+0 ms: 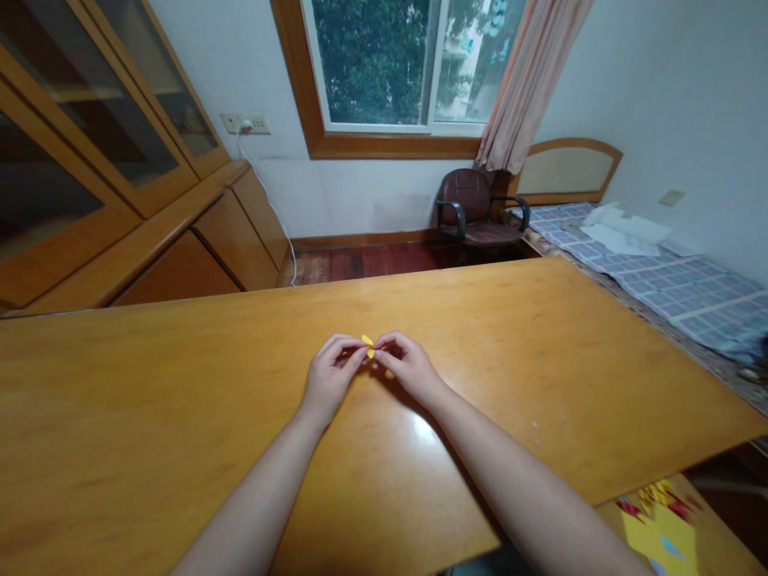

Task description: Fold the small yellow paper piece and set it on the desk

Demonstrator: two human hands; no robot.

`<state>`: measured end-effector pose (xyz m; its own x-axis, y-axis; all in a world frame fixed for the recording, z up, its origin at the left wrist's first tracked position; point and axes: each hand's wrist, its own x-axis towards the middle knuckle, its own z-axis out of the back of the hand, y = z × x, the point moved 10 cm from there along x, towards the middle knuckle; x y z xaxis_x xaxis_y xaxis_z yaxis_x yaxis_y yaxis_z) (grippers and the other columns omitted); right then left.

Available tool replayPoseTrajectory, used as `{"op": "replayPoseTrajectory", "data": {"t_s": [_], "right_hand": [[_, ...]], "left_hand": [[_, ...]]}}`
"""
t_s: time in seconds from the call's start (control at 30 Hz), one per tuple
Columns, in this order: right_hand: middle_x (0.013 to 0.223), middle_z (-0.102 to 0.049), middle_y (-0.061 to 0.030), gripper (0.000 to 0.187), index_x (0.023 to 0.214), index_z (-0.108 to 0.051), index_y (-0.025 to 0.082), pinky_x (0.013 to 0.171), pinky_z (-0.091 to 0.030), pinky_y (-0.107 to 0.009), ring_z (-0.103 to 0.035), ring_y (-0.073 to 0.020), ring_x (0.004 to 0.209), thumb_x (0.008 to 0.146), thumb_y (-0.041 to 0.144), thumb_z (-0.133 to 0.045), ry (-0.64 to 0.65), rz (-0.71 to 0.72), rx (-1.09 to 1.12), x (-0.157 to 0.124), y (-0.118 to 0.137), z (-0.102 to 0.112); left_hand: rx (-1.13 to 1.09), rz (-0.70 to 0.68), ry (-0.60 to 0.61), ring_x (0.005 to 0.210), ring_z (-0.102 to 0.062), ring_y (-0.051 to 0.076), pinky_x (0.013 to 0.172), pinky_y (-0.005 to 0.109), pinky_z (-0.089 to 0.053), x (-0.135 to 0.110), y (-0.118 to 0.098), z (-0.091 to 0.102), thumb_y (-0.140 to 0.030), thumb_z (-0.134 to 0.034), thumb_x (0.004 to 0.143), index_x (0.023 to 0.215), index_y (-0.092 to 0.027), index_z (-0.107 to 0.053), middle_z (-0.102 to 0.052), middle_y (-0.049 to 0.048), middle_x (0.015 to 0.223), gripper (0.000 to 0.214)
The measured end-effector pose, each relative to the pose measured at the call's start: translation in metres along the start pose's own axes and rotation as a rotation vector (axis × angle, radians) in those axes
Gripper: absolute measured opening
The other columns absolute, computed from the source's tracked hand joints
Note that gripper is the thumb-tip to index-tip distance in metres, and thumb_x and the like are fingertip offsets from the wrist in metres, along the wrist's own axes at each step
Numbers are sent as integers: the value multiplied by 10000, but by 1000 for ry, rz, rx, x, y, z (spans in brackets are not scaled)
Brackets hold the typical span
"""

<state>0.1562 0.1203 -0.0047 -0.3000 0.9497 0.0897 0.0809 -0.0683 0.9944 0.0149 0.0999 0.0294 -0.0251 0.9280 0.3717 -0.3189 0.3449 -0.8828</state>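
Note:
Both my hands meet over the middle of a wooden table (180, 416). A tiny folded piece of yellow paper (368, 345) sits between their fingertips. My left hand (331, 376) pinches it from the left with curled fingers. My right hand (408, 366) pinches it from the right, fingers also curled. Most of the paper is hidden by the fingers.
Yellow and red paper sheets (660, 520) lie on a lower surface at the bottom right. A dark armchair (474, 210) stands under the window. A bed (672, 276) with a checked cover runs along the right wall. Wooden cabinets (120, 160) line the left.

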Motion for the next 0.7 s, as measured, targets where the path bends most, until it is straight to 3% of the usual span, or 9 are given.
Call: {"op": "replayPoseTrajectory", "data": {"t_s": [0.27,0.5,0.7], "right_hand": [[740,-683,-8,113,913,-642,195,691,-501,-277,-651,-145,696,831,268,-616,-10,37,-43,-1,6,2],[782,-661,-14,138,868,-649,189,635,-472,-255,-600,-126,661,819,317,-659,-32,62,-77,0,10,4],[692,-619,20,113,837,-617,186,589,-438,-235,-574,-115,611,781,274,-660,-64,21,-48,2,3,7]], "left_hand": [[76,-91,12,878,-624,167,793,295,-520,-1,-6,-1,-298,-628,882,903,-209,-685,-639,41,916,108],[96,-136,26,895,-628,168,826,304,-515,-1,-13,-2,-238,-626,873,894,-209,-684,-645,39,921,68],[110,-175,40,890,-619,166,834,313,-514,-3,-21,-3,-214,-617,880,890,-209,-675,-641,35,913,60]]}}
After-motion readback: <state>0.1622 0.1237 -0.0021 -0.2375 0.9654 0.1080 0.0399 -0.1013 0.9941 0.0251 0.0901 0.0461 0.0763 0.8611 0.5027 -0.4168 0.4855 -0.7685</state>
